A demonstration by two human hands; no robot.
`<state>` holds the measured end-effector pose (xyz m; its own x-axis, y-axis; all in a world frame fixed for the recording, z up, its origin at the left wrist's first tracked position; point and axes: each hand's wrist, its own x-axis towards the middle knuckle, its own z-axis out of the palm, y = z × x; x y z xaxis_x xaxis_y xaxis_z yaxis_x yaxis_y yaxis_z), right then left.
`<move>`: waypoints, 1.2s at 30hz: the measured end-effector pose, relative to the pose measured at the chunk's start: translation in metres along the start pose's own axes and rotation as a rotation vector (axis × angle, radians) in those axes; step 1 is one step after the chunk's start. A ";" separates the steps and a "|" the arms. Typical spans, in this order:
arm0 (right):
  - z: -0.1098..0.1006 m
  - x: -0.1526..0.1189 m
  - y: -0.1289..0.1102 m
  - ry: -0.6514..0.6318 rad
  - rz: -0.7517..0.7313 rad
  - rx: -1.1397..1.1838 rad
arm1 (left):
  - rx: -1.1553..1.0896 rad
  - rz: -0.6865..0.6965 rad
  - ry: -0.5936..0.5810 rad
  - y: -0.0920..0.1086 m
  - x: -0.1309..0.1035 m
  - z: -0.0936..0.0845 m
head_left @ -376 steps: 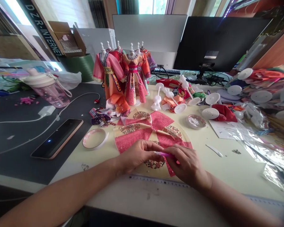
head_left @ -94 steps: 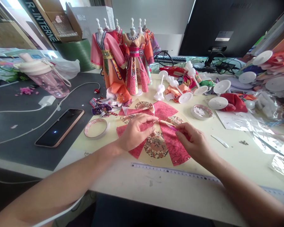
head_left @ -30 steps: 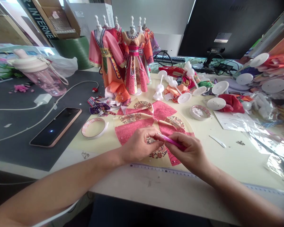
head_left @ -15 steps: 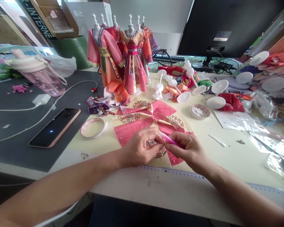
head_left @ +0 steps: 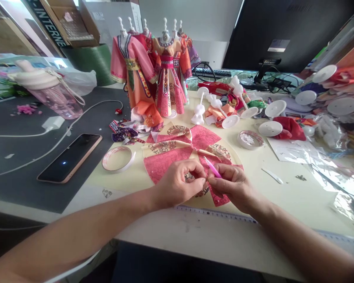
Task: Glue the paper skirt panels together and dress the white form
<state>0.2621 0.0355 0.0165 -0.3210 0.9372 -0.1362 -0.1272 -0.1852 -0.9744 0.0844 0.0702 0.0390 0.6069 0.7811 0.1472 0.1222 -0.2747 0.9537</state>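
Observation:
My right hand (head_left: 231,184) is closed round a slim pink pen-like tool (head_left: 212,168), its pale tip pointing up and left. Close beside it, my left hand (head_left: 184,181) is pinched, thumb and forefinger pressed together; anything between those fingertips is too small to make out. Both hands are over a round piece of pink and cream patterned fabric (head_left: 168,166) lying flat on the table, gathered near its middle. The hands cover part of its front half. A ruler (head_left: 221,214) lies along the fabric's near edge, partly under my right arm.
A tape roll (head_left: 117,159) and a phone (head_left: 69,158) lie left. Dressed doll stands (head_left: 168,78) rise behind the fabric, with fabric scraps (head_left: 125,131) at their foot. Right are another tape roll (head_left: 250,140), a white stick-like tool (head_left: 272,175), white stands (head_left: 270,128) and plastic wrapping (head_left: 336,173).
The pink tool has turned more upright in my right hand, its tip now away from my left fingers. My fingertips have stayed close together. The view has shifted slightly.

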 end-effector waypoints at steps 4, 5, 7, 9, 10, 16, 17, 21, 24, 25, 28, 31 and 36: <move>0.003 -0.004 -0.003 -0.060 -0.023 0.011 | 0.038 -0.008 0.063 -0.009 0.004 -0.006; 0.004 -0.006 -0.004 -0.079 -0.027 0.012 | 0.051 -0.028 0.095 -0.012 0.006 -0.009; 0.004 -0.006 -0.006 -0.062 -0.027 0.014 | 0.059 -0.062 0.165 -0.017 0.009 -0.014; 0.003 -0.004 -0.006 0.036 -0.027 0.042 | 0.034 -0.042 0.193 -0.019 0.011 -0.017; 0.002 -0.002 -0.006 0.093 -0.024 0.067 | 0.020 -0.019 0.198 -0.018 0.011 -0.017; -0.003 0.005 -0.002 0.179 0.034 0.198 | 0.139 0.170 0.297 -0.015 0.005 -0.006; -0.002 0.005 -0.002 0.173 0.041 0.205 | 0.183 0.218 0.312 -0.016 0.004 -0.005; 0.001 0.003 -0.002 0.127 0.051 0.232 | 0.354 0.430 0.347 -0.021 0.004 -0.005; 0.003 0.002 -0.002 0.101 0.056 0.241 | 0.466 0.565 0.369 -0.024 0.004 -0.005; 0.004 0.002 -0.002 0.093 0.063 0.242 | 0.501 0.599 0.372 -0.024 0.005 -0.006; 0.005 0.001 -0.002 0.079 0.083 0.242 | 0.591 0.669 0.378 -0.023 0.006 -0.006; 0.006 -0.001 -0.003 0.069 0.095 0.239 | 0.671 0.703 0.394 -0.022 0.006 -0.007; 0.005 -0.001 -0.003 0.025 0.116 0.257 | 0.787 0.728 0.396 -0.024 0.004 -0.008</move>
<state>0.2583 0.0332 0.0204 -0.3242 0.9118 -0.2522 -0.3256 -0.3578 -0.8752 0.0781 0.0846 0.0184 0.4618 0.3765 0.8031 0.3860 -0.9005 0.2002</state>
